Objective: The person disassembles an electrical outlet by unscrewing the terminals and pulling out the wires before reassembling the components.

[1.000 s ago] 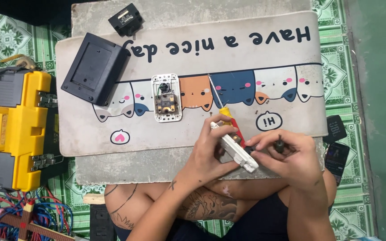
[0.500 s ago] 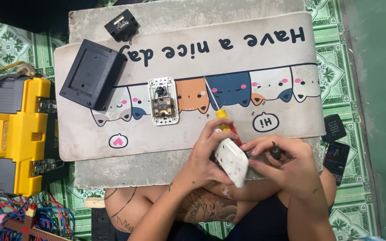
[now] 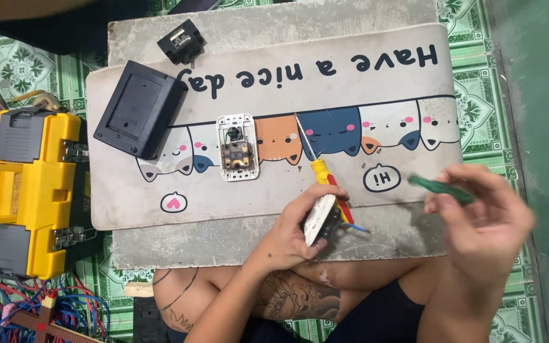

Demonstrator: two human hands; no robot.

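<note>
head view: left hand (image 3: pixel 290 232) grips white switch (image 3: pixel 321 219); right hand (image 3: pixel 481 219) pinches green tool (image 3: pixel 441 188).

The left hand (image 3: pixel 297 232) grips a white switch plate (image 3: pixel 321 219) at about six o'clock, edge-on over the near rim of the worktop (image 3: pixel 274 28). The right hand (image 3: pixel 484 216), blurred at four o'clock, pinches a green tool (image 3: pixel 440 188). A yellow-handled screwdriver (image 3: pixel 322 171) lies just above the plate. At centre lies an opened white socket (image 3: pixel 237 147); at ten o'clock a black cover (image 3: pixel 140 109), at nine a yellow toolbox (image 3: pixel 23 190).
</note>
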